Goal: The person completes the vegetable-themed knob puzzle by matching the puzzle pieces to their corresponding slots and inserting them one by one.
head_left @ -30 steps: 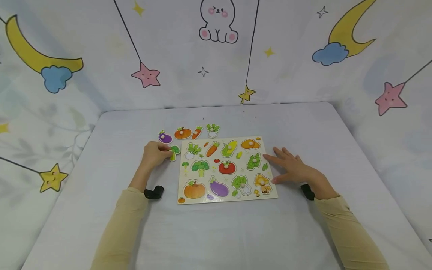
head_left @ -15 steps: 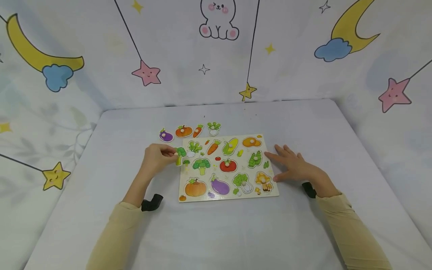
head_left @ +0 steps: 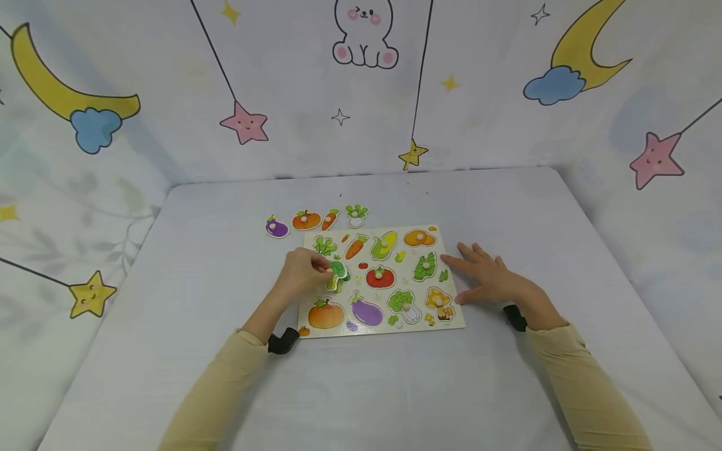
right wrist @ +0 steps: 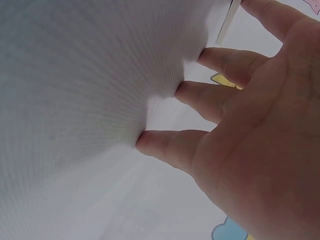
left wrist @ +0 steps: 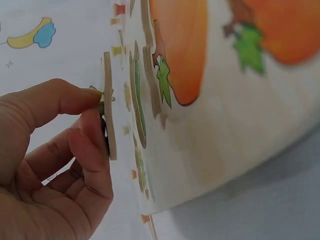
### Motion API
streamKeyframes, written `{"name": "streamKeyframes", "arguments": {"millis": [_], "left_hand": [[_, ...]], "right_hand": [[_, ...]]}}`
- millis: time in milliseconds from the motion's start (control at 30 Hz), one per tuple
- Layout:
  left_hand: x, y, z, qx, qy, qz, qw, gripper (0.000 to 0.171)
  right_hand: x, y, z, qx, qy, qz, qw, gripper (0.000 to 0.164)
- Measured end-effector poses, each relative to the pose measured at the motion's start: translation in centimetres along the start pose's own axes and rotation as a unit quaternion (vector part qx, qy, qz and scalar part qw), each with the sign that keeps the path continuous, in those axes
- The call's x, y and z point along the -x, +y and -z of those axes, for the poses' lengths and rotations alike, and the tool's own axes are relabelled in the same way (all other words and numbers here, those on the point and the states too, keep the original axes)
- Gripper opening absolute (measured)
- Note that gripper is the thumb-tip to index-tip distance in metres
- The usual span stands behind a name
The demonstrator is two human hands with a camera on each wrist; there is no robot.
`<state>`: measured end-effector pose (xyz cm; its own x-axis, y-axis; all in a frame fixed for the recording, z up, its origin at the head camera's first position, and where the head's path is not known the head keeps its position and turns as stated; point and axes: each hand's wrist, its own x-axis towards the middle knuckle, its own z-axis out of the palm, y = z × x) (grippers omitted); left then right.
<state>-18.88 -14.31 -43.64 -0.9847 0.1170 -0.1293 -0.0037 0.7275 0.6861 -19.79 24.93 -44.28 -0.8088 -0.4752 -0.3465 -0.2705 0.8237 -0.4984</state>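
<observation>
My left hand (head_left: 305, 272) pinches the knob of a broccoli puzzle piece (head_left: 340, 270) over the left part of the wooden vegetable puzzle board (head_left: 361, 326). In the left wrist view the thin edge of the piece (left wrist: 109, 115) shows between the fingertips and the board face, with a gap between piece and board. The piece overlaps the broccoli picture in the head view. My right hand (head_left: 493, 279) has its fingers spread at the board's right edge. In the right wrist view several fingertips (right wrist: 146, 140) press on the white cloth, beside the board's edge.
Behind the board lie an eggplant piece (head_left: 277, 227), a pumpkin piece (head_left: 306, 220), a carrot piece (head_left: 329, 219) and a turnip piece (head_left: 356, 215). Knobbed pieces such as the tomato (head_left: 380, 277) and corn (head_left: 384, 245) sit in the board. A patterned backdrop (head_left: 479, 131) surrounds the table.
My left hand has carried the broccoli piece rightward, from the table left of the board to above the broccoli picture. The right hand stays at the board's right edge.
</observation>
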Motion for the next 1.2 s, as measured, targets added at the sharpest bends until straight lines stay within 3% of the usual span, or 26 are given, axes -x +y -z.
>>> {"name": "streamKeyframes", "arguments": {"millis": [233, 700, 833, 933, 1033, 1200], "left_hand": [[-0.8, 0.2, -0.8, -0.032, -0.008, -0.03, 0.999, 0.005], [-1.3, 0.0, -1.5, -0.039, -0.033, -0.041, 0.9979, 0.006], [-1.0, 0.0, -0.8, -0.034, -0.061, -0.022, 0.9973, 0.011], [-0.9, -0.1, 0.6, -0.033, -0.068, 0.005, 0.9971, 0.023], [-1.4, -0.7, 2.6, -0.036, -0.032, 0.023, 0.9986, 0.029], [-3.4, -3.4, 6.4, -0.024, 0.083, 0.069, 0.9939, 0.033]], "right_hand": [[0.0, -0.1, 0.1, 0.005, 0.002, 0.0, 1.0, 0.092], [0.1, -0.1, 0.1, 0.001, 0.0, -0.009, 1.0, 0.093], [0.1, 0.0, 0.0, -0.002, 0.0, -0.006, 1.0, 0.093], [0.1, 0.0, -0.1, -0.007, 0.001, -0.004, 1.0, 0.093], [0.2, -0.2, -0.1, -0.009, 0.001, -0.004, 1.0, 0.093], [0.2, -0.3, 0.0, -0.004, 0.002, -0.003, 1.0, 0.093]]}}
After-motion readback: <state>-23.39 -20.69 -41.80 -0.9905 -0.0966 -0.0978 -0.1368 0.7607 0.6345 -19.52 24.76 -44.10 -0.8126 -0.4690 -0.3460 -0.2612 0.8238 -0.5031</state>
